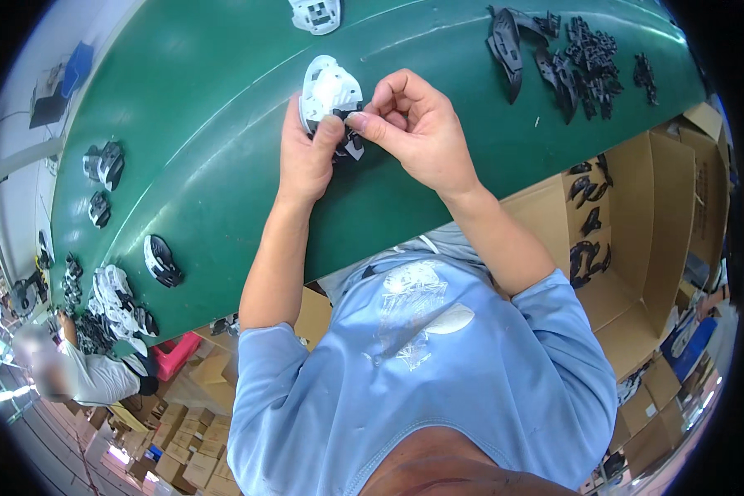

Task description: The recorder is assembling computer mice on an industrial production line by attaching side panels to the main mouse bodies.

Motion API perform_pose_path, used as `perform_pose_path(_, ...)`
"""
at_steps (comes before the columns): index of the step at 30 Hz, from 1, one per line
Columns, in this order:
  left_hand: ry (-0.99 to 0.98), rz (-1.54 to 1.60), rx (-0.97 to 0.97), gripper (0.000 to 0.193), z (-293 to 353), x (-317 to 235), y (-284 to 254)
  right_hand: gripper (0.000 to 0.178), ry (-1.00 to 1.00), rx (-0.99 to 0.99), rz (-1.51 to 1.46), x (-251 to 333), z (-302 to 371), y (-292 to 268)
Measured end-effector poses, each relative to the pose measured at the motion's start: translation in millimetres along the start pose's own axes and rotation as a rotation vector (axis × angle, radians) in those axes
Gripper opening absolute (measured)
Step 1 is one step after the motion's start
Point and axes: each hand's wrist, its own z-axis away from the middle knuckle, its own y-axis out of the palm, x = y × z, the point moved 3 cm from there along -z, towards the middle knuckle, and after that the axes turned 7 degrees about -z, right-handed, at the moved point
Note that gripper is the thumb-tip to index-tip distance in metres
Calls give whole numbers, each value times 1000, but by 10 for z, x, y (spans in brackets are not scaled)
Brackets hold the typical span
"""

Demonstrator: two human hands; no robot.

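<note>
My left hand [307, 161] is closed around a white moulded plastic shell [331, 85], held up over the green table with its hollow, ribbed side facing me. Black plastic pieces [351, 145] sit at the shell's lower end, beside my left thumb. There the thumb and forefinger of my right hand [428, 136] pinch together at the shell's edge, on a small black plastic part [346, 114]. That part is mostly hidden by the fingertips. The other fingers of my right hand are curled.
Another white shell [317, 15] lies at the table's far edge. Black curved shells [506, 51] and a heap of small black parts [593, 62] are at right. White-and-black shells [116, 302] cluster at left, near another person [99, 376]. A cardboard box [628, 248] holds black pieces.
</note>
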Motion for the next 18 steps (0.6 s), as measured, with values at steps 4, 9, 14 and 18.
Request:
perform_pose_path(4,51,-10,-8,85,25,-5,87,20,-47,-42,225,112,79,-44)
perform_pose_path(9,38,-25,56,69,102,-93,30,20,-53,43,304,168,161,4)
perform_pose_path(14,36,-111,46,69,74,-89,138,20,-54,-5,290,90,137,-79)
perform_pose_path(18,34,-94,85,68,55,-74,146,19,-81,-94,314,56,171,-109)
